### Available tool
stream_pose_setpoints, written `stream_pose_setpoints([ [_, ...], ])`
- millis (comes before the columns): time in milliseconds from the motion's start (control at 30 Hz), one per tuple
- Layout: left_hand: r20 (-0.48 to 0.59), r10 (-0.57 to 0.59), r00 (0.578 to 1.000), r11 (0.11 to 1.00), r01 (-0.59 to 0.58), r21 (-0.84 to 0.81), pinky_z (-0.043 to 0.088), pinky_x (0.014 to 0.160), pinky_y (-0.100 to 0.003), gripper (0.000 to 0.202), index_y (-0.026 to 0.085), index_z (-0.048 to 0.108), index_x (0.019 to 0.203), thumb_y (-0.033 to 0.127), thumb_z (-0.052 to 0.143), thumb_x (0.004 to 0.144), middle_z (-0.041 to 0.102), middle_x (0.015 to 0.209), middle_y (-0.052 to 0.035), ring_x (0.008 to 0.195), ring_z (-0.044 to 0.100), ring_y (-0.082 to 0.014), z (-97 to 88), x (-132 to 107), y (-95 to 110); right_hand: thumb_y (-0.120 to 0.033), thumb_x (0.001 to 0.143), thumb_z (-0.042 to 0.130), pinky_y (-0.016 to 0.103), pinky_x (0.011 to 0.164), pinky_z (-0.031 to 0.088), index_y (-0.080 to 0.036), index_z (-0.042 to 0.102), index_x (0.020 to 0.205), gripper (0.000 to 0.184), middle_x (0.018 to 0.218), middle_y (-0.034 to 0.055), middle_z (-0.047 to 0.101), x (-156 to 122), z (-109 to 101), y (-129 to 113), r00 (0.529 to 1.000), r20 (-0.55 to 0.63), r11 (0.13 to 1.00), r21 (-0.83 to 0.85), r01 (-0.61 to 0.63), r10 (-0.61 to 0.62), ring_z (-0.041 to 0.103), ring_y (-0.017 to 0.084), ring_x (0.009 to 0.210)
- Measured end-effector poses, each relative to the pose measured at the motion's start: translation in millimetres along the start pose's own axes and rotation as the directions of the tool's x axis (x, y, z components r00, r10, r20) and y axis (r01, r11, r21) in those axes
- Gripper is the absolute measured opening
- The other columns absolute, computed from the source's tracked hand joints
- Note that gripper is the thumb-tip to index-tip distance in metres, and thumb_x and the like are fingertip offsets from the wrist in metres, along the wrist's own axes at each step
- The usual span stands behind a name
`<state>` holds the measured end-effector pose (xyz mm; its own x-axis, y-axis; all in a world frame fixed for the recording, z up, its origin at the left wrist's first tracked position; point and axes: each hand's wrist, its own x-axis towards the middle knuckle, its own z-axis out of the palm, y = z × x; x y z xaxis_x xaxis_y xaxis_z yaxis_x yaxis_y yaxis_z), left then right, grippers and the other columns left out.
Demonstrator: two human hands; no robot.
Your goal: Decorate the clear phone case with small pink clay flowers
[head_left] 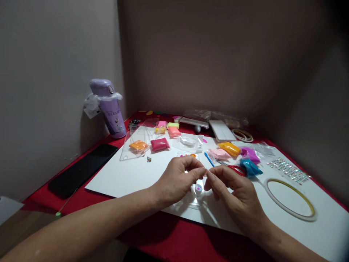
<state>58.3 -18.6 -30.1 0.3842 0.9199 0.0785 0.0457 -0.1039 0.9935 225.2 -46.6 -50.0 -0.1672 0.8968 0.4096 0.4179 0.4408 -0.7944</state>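
My left hand and my right hand meet fingertip to fingertip above a white board. Both pinch at the same spot, and whatever lies between the fingertips is too small to make out. Beneath them is a clear, shiny phone case, partly hidden by the hands. On it sits a small whitish round piece with a magenta centre. Small orange pieces show at its far end. Just beyond my fingers lie a blue modelling tool and red-handled scissors.
Bagged clay lies around the board, including red, orange and teal packets. To the right are a tape roll and a gem sticker sheet. A black phone and purple bottle stand left, on red cloth.
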Motion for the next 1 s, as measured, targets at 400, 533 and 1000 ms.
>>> stream_pose_setpoints([
  [400,0.019,-0.018,1.0,1.0,0.019,-0.013,0.041,0.046,-0.017,0.019,0.013,0.061,0.078,0.032,0.065,0.08,0.057,0.071,-0.0005,0.063,0.05,-0.0099,0.8,-2,2,-0.033,0.092,0.054,0.023,0.048,0.041,-0.019,0.06,0.077,0.021,0.065,-0.0006,0.063,-1,-1,-1,1.0,-0.028,1.0,0.015,0.005,-0.005,0.052,0.011,0.052],
  [533,0.024,-0.026,0.999,0.999,0.027,-0.034,0.04,0.045,-0.017,0.018,0.013,0.062,0.079,0.031,0.064,0.081,0.057,0.07,-0.0003,0.061,0.05,-0.0096,1.0,-1,1,-0.033,0.092,0.054,0.024,0.049,0.042,-0.02,0.06,0.076,0.021,0.065,-0.0001,0.063,-1,-1,0,0.999,-0.035,1.0,0.018,0.002,-0.001,0.053,0.012,0.054],
  [1000,-0.066,-0.03,0.997,0.999,0.029,-0.026,0.04,0.046,-0.019,0.022,0.012,0.062,0.074,0.033,0.069,0.075,0.057,0.065,-0.0001,0.056,0.049,-0.0089,-7.4,5,12,-0.034,0.094,0.053,0.024,0.051,0.042,-0.021,0.062,0.084,0.019,0.067,-0.0017,0.063,-3,-1,3,0.996,-0.083,0.999,0.05,-0.005,0.009,0.051,0.011,0.053],
])
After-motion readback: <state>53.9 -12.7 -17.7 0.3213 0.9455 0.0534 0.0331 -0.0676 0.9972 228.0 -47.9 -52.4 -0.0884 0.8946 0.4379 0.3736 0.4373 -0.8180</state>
